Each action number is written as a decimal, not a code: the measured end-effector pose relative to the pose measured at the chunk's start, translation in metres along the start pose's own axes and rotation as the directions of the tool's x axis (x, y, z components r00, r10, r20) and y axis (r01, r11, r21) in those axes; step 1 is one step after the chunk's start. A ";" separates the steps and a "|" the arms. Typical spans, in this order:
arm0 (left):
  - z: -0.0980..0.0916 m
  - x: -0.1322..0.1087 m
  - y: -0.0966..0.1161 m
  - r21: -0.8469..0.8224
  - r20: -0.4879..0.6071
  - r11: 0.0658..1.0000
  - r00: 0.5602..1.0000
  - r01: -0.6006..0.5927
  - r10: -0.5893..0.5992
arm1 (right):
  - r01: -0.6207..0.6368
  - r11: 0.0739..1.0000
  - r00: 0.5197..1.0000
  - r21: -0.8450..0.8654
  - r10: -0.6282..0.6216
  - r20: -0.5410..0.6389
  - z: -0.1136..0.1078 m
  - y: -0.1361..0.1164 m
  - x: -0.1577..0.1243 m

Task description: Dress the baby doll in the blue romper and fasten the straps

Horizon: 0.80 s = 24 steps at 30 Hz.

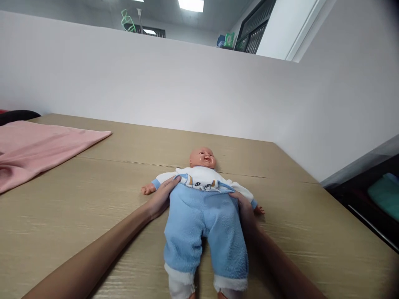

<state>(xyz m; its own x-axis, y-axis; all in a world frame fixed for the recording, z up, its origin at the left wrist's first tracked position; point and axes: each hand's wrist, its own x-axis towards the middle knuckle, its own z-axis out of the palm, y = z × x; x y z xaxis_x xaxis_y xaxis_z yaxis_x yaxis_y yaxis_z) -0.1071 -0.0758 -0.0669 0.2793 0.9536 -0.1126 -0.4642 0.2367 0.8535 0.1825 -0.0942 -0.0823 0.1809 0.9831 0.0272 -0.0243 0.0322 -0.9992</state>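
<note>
A baby doll (203, 158) lies on its back on the wooden table, head away from me and arms spread. It wears a white top (202, 173) with blue cuffs and fluffy light blue trousers (204, 207) with white hems. My left hand (163, 193) is at the left side of the waist, its thumb and fingers closed on the clothing's edge. On the right side, my right hand (245, 205) grips the waist edge too, its fingers partly hidden under the cloth. An animal-face print shows between the two hands.
A pink cloth (46, 147) is spread at the table's left. The wooden table (124, 143) meets a white partition wall (156, 83) at the back. Beyond the right edge is a dark container (358, 199) with a teal item (386, 195). A black curved object (18, 115) sits at far left.
</note>
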 end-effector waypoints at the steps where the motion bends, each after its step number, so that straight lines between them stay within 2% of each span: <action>1: -0.001 -0.001 0.002 0.002 0.001 1.000 1.000 0.026 -0.026 | 0.006 1.000 1.000 -0.012 -0.006 -0.005 0.000 -0.003 -0.003; 4: -0.003 -0.003 0.007 0.090 0.019 0.992 0.996 0.084 -0.086 | 0.089 0.987 0.996 -0.137 -0.084 0.042 0.002 -0.017 -0.015; 6: -0.003 -0.004 0.010 0.240 0.024 0.970 0.998 0.042 -0.049 | 0.189 0.941 0.981 -0.280 -0.168 0.098 0.007 -0.026 -0.023; 8: 0.001 -0.007 0.014 0.421 -0.033 0.905 0.996 -0.058 0.079 | 0.253 0.889 0.967 -0.381 -0.238 0.087 0.013 -0.032 -0.029; 11: 0.012 -0.019 0.017 0.632 -0.196 0.768 0.937 -0.105 0.289 | 0.218 0.900 0.962 -0.378 -0.263 -0.071 0.023 -0.031 -0.035; 14: 0.030 -0.056 0.006 0.679 -0.296 0.730 0.883 -0.074 0.365 | 0.153 0.937 0.961 -0.314 -0.215 -0.174 0.029 -0.024 -0.038; 17: 0.048 -0.114 -0.025 0.667 -0.324 0.745 0.894 -0.015 0.308 | 0.113 0.957 0.968 -0.266 -0.166 -0.187 0.030 -0.020 -0.040; 19: 0.055 -0.153 -0.051 0.681 -0.274 0.730 0.908 -0.049 0.317 | 0.091 0.963 0.972 -0.252 -0.141 -0.187 0.029 -0.018 -0.040; 22: 0.052 -0.193 -0.077 0.768 -0.180 0.633 0.913 -0.102 0.366 | 0.066 0.962 0.976 -0.264 -0.118 -0.184 0.026 -0.017 -0.040; 24: 0.041 -0.205 -0.078 0.821 -0.172 0.568 0.924 -0.058 0.342 | 0.056 0.961 0.980 -0.272 -0.105 -0.171 0.023 -0.016 -0.039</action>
<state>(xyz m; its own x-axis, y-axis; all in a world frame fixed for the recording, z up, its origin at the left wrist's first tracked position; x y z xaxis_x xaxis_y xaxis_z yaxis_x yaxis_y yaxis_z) -0.0934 -0.2973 -0.0896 -0.0453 0.9939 0.1007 0.4106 -0.0734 0.9089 0.1529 -0.1284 -0.0666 0.3475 0.9290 0.1270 0.2545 0.0369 -0.9664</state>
